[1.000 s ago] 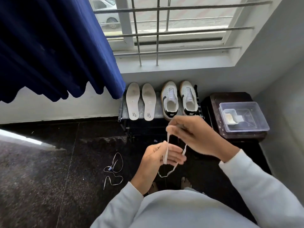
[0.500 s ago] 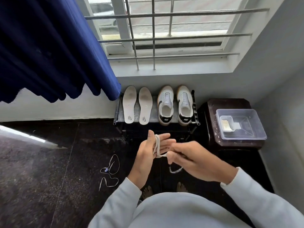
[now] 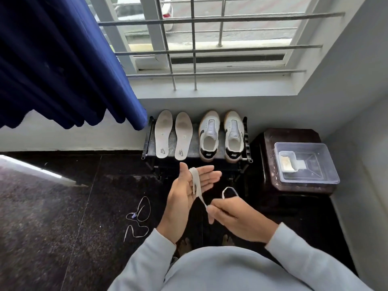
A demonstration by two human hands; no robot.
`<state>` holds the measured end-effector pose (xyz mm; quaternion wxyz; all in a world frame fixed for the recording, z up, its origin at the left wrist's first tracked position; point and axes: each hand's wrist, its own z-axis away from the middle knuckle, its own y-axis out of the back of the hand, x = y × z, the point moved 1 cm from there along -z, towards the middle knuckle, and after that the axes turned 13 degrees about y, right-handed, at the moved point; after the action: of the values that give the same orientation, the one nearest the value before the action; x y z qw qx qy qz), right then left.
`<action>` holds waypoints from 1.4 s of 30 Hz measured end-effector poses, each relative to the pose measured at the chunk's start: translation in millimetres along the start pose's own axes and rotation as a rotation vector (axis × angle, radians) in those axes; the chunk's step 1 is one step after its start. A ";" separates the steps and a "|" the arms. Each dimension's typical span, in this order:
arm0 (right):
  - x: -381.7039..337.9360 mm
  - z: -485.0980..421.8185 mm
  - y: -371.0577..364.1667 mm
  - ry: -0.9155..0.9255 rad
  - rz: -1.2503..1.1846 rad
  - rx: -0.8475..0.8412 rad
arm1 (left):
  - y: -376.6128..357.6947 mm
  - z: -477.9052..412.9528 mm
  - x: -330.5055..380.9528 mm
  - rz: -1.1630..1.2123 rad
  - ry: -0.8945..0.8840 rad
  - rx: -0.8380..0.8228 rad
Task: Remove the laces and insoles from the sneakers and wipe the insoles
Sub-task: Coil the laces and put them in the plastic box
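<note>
My left hand [image 3: 186, 198], fingers straight, carries the loops; my right hand [image 3: 233, 215] pinches the lace [image 3: 195, 182]. I'd wind evenly, lightly taut.

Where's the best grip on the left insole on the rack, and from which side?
Probably the heel end, pinched from the front. The left insole lies flat on the rack, heel toward the person at the front edge. The other insole lies close on its right, so side access is tight.
</note>
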<state>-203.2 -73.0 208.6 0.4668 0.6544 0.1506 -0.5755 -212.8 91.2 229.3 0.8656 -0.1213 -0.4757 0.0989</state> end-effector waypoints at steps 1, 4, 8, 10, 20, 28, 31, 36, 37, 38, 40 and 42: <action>-4.8 4.0 2.4 0.008 -0.022 -0.002 | 2.3 -2.1 -1.0 -0.036 0.002 0.035; -24.7 -0.9 23.7 0.096 -0.036 0.050 | 2.0 -4.1 -10.5 -0.224 0.048 0.087; -20.7 -26.8 58.7 0.095 -0.034 0.242 | -9.3 -0.9 -16.9 -0.274 0.200 -0.063; -11.5 -38.0 65.4 0.050 -0.063 0.259 | -16.2 4.0 -11.0 -0.210 0.222 -0.175; -20.2 -0.6 6.1 0.043 0.007 0.048 | 3.2 7.2 4.5 -0.059 0.014 -0.001; -42.3 -36.1 59.1 0.106 -0.020 0.255 | 3.0 10.4 -11.7 -0.281 0.147 -0.078; -21.0 -49.7 59.2 0.018 -0.017 0.258 | -1.6 20.9 -6.0 -0.241 0.152 -0.226; 3.3 -30.4 12.3 0.010 0.077 0.098 | -1.4 34.2 7.4 -0.017 0.014 -0.179; 0.7 -21.3 4.4 0.021 0.082 0.082 | 0.7 31.3 9.3 -0.010 -0.020 -0.139; -5.4 -13.9 -1.3 0.028 0.067 0.084 | 3.5 27.7 10.1 -0.022 -0.042 -0.098; -21.7 -1.5 -6.0 0.059 0.045 0.066 | 11.2 20.0 8.7 -0.069 -0.049 -0.024; -37.0 4.0 0.6 0.111 0.052 0.065 | 15.1 17.3 5.9 -0.139 -0.022 0.016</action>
<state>-216.0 -63.9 242.3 0.4513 0.7036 0.1404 -0.5307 -225.2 109.2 238.3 0.8660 -0.0799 -0.4916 0.0438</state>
